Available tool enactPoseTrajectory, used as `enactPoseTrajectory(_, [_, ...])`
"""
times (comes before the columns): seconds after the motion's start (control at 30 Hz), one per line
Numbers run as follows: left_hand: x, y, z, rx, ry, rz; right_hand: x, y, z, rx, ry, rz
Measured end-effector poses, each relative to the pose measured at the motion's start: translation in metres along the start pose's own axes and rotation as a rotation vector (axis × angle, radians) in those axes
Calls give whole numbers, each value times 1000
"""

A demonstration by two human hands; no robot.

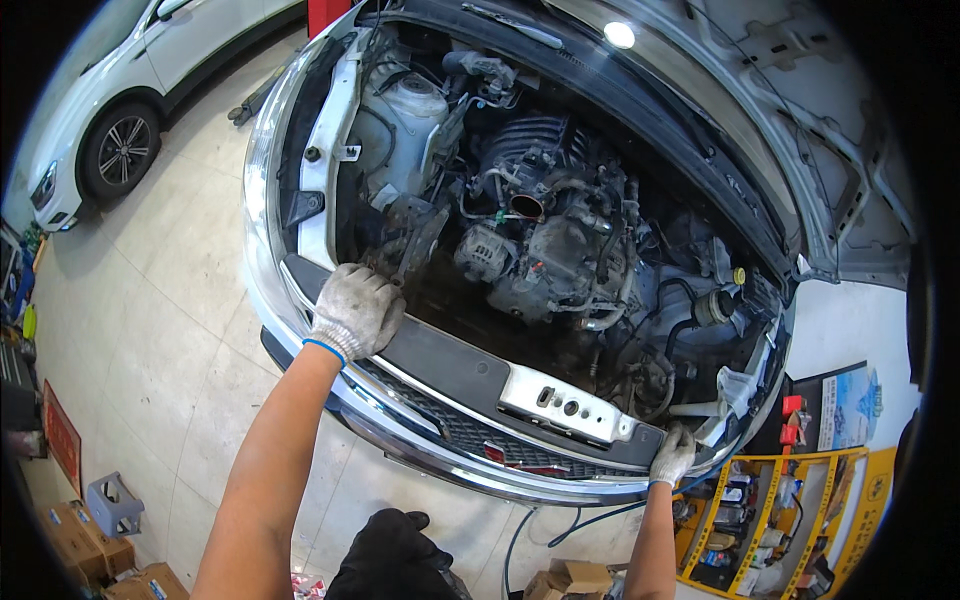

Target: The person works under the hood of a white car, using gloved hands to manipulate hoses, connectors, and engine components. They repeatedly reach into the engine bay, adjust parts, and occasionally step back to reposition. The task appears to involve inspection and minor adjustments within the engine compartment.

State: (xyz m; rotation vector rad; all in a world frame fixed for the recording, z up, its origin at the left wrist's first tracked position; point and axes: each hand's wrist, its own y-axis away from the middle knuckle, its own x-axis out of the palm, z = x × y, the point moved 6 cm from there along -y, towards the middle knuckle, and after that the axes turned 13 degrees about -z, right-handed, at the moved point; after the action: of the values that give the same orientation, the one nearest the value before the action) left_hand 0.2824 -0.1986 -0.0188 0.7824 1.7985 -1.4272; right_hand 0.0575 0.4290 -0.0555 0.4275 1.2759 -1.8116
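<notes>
My left hand [357, 310], in a dirty white knit glove with a blue cuff, curls its fingers over the black plastic trim [440, 355] along the car's front edge. My right hand [674, 455], gloved too, grips that trim near its right end. Between them lies a white metal latch plate [566, 405], above the grille [470, 440]. The open engine bay [540, 260] shows the engine, hoses and a dark gap behind the trim. The raised hood [830, 150] is at upper right.
A white car [175, 45] stands at upper left. A grey stool [115, 500] and cardboard boxes [90, 550] sit lower left. A yellow rack [770, 520] with assorted items is lower right, near a blue hose [560, 535]. My dark-clad leg [385, 565] is below the bumper.
</notes>
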Motion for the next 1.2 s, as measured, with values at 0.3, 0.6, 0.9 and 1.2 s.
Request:
enactPoseTrajectory(0.3, [-4, 2, 4, -64, 54, -49, 8, 0, -10, 86, 77, 15])
enactPoseTrajectory(0.6, [-4, 2, 6, -103, 52, -101, 8, -2, -6, 57, 55, 22])
enactPoseTrajectory(0.9, [-1, -1, 3, -88, 15, -39, 2, 0, 5, 26, 61, -14])
enactPoseTrajectory(1.2, [-1, -4, -2, -65, 12, -53, -1, -3, 13, -1, 59, -36])
